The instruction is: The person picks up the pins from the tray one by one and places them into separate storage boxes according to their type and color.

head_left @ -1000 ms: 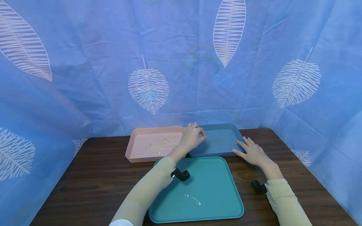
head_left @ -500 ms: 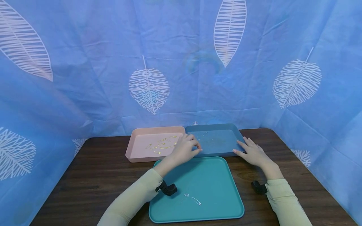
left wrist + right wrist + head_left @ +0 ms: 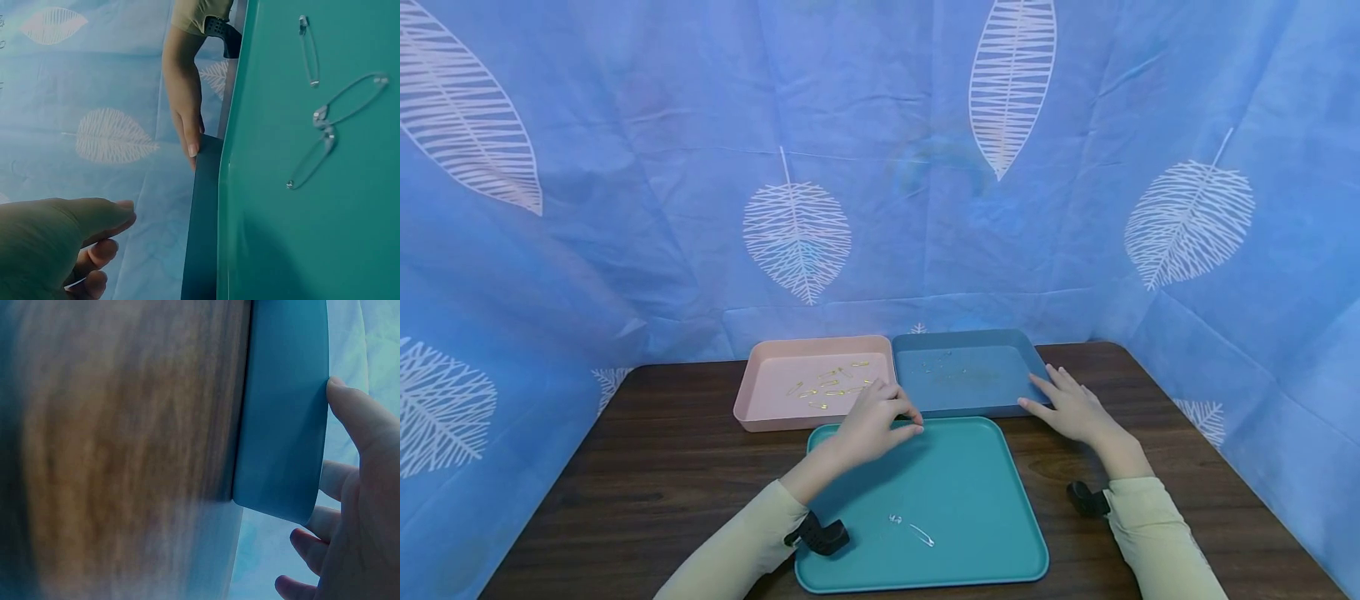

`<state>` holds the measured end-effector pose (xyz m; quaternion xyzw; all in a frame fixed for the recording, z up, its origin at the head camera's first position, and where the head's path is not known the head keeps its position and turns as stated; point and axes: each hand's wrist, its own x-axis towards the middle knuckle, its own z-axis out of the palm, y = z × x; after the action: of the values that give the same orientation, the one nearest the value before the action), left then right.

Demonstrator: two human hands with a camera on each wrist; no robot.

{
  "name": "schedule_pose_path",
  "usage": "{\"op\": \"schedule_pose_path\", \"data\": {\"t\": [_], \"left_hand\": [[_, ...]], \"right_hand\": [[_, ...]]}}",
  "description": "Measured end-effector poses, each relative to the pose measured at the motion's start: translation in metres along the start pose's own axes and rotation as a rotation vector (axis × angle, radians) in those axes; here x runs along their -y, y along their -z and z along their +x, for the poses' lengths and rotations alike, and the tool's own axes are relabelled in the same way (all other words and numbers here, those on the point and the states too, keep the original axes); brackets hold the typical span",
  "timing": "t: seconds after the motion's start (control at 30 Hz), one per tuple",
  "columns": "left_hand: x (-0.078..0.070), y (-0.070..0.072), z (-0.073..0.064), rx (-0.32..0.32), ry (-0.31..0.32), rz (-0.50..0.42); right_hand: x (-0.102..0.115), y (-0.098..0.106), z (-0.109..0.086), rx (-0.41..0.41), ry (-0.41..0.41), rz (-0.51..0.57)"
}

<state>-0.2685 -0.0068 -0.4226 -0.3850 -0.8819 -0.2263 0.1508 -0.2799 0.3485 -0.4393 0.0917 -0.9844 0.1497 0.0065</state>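
My left hand (image 3: 876, 423) hovers over the back left of the green tray (image 3: 977, 492), fingers loosely curled. In the left wrist view its thumb (image 3: 103, 215) stands a little apart from the fingers, and nothing shows between them. Three silver safety pins lie on the green tray; one safety pin (image 3: 310, 53) sits apart, while a second safety pin (image 3: 353, 97) meets a third safety pin (image 3: 310, 159). At the front right corner of the blue tray (image 3: 992, 367), my right hand (image 3: 1071, 406) rests with fingers spread, its thumb (image 3: 353, 409) touching the rim.
Several gold safety pins (image 3: 828, 383) lie in the pink tray (image 3: 763, 404) at the back left. Small silver items (image 3: 936, 362), too small to make out, are in the blue tray beside it. A blue leaf-print cloth (image 3: 880, 250) hangs behind the wooden table (image 3: 625, 467).
My left hand has moved from above the blue tray toward me, down over the back of the green tray. The right hand and the pins in the green tray have stayed put.
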Motion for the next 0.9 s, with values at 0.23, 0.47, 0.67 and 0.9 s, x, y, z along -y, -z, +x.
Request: {"op": "schedule_pose_path", "data": {"t": [0.23, 0.47, 0.67, 0.9], "left_hand": [[0.005, 0.005, -0.017, 0.064, 0.018, -0.021], [0.008, 0.012, -0.036, 0.183, 0.012, -0.092], [0.008, 0.013, -0.045, 0.338, -0.018, -0.066], [0.005, 0.012, -0.050, 0.447, -0.064, -0.038]], "right_hand": [[0.001, 0.000, -0.001, 0.002, -0.004, 0.004], [0.002, 0.001, -0.001, 0.003, 0.000, 0.014], [-0.001, 0.000, 0.000, 0.008, 0.000, 0.008], [-0.003, 0.000, 0.001, 0.017, 0.005, 0.000]]}}
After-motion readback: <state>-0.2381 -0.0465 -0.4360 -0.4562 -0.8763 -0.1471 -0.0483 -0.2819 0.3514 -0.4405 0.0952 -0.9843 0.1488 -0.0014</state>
